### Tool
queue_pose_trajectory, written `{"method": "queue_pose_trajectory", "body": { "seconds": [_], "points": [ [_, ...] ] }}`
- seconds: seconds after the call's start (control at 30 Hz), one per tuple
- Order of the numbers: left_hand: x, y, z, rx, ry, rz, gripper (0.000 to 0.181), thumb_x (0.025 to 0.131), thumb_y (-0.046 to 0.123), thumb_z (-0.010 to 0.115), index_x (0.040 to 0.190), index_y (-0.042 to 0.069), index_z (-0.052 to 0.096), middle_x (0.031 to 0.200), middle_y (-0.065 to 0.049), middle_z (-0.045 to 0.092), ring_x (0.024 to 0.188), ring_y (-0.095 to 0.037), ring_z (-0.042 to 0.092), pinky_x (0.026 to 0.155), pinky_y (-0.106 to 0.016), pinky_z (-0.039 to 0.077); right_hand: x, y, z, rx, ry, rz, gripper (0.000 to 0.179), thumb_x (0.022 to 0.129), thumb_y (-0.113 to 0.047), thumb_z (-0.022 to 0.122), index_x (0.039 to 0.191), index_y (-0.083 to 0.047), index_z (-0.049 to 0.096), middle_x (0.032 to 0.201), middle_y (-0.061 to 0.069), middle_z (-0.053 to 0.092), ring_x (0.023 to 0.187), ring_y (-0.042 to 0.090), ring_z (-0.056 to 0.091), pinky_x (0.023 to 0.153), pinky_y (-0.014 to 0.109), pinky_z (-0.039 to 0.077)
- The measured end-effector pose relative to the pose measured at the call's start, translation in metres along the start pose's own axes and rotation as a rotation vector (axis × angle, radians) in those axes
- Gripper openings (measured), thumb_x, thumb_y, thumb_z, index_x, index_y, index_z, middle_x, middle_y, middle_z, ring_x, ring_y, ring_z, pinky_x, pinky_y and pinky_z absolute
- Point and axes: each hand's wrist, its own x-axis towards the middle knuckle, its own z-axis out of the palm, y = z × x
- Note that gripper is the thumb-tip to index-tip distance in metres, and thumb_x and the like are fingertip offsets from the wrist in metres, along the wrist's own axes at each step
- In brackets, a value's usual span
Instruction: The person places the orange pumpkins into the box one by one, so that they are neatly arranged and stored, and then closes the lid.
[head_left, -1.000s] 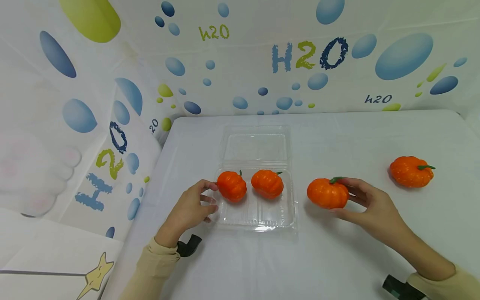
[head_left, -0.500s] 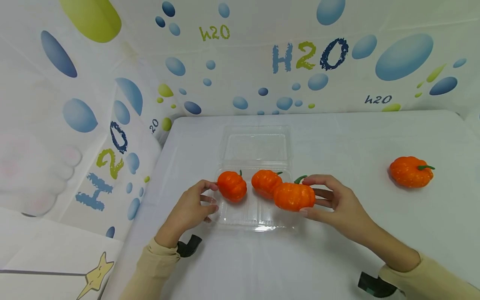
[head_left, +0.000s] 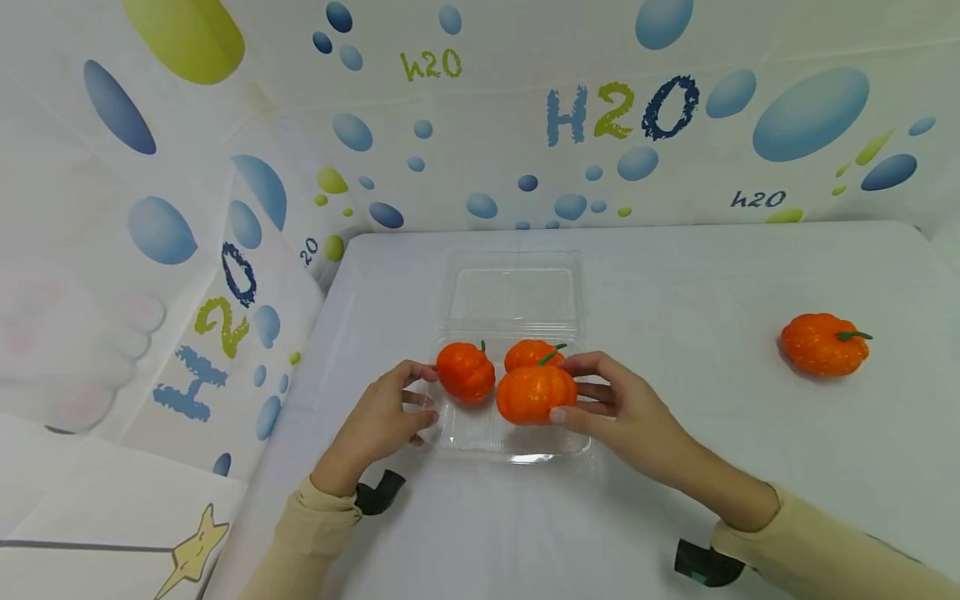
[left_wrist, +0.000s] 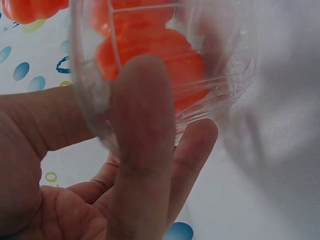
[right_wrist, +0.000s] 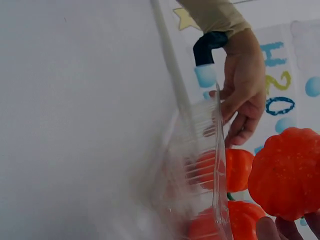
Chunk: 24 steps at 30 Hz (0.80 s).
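Note:
My right hand (head_left: 633, 421) pinches a small orange pumpkin (head_left: 532, 398) with a green stem, holding it above the front half of a clear plastic clamshell box (head_left: 465, 440). Two similar pumpkins sit in the back of that box, one at left (head_left: 464, 373) and one at right (head_left: 523, 353), the latter partly hidden by the held one. At the box's left side, my left hand (head_left: 382, 414) grips the wall between thumb and fingers. The left wrist view shows its fingers (left_wrist: 142, 125) against the clear plastic. The held pumpkin (right_wrist: 287, 172) is apart from the box wall in the right wrist view.
Another orange pumpkin (head_left: 821, 345) lies on the white table (head_left: 697, 292) at the right. The box's lid (head_left: 516, 292) is folded back flat behind its base. A printed cloth (head_left: 480, 108) with blue and green spots hangs behind the table.
My right hand has carried its pumpkin leftward from beside the box to over the box's front half. My left hand and the box have stayed in place.

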Motion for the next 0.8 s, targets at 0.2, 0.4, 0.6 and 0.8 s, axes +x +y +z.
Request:
{"method": "queue_pose_trajectory", "body": {
  "seconds": [0.2, 0.4, 0.6, 0.8],
  "points": [
    [0.0, 0.0, 0.0, 0.0, -0.002, 0.003, 0.043, 0.087, -0.004, 0.073, 0.125, 0.003, 0.056, 0.138, -0.015, 0.056, 0.108, -0.031, 0.064, 0.059, -0.032, 0.06, 0.004, 0.005, 0.013, -0.119, -0.028, 0.005, 0.052, 0.085, -0.035, 0.083, 0.128, -0.017, 0.061, 0.127, -0.001, 0.063, 0.112, 0.02, 0.067, 0.088, 0.031, 0.057],
    [0.0, 0.0, 0.0, 0.004, -0.002, 0.002, 0.044, 0.087, -0.004, 0.074, 0.126, 0.003, 0.056, 0.14, -0.014, 0.055, 0.109, -0.031, 0.064, 0.059, -0.032, 0.061, 0.007, 0.008, 0.022, -0.203, -0.071, -0.066, 0.05, 0.085, -0.038, 0.083, 0.127, -0.018, 0.064, 0.116, -0.006, 0.07, 0.096, 0.009, 0.07, 0.08, 0.029, 0.06],
    [-0.001, 0.0, 0.0, 0.003, 0.0, 0.005, 0.044, 0.086, -0.004, 0.074, 0.125, 0.003, 0.056, 0.14, -0.014, 0.055, 0.108, -0.031, 0.064, 0.06, -0.032, 0.061, 0.013, 0.012, 0.027, -0.305, -0.08, -0.159, 0.051, 0.083, -0.046, 0.082, 0.123, -0.017, 0.067, 0.11, -0.011, 0.071, 0.092, 0.005, 0.069, 0.078, 0.026, 0.059],
    [-0.001, -0.001, 0.0, 0.001, 0.004, 0.007, 0.043, 0.087, -0.004, 0.074, 0.125, 0.003, 0.056, 0.141, -0.013, 0.055, 0.109, -0.031, 0.064, 0.06, -0.032, 0.06, 0.019, 0.015, 0.03, -0.367, -0.066, -0.189, 0.05, 0.081, -0.047, 0.083, 0.119, -0.018, 0.069, 0.104, -0.012, 0.072, 0.087, 0.002, 0.069, 0.075, 0.023, 0.059]
  ]
}}
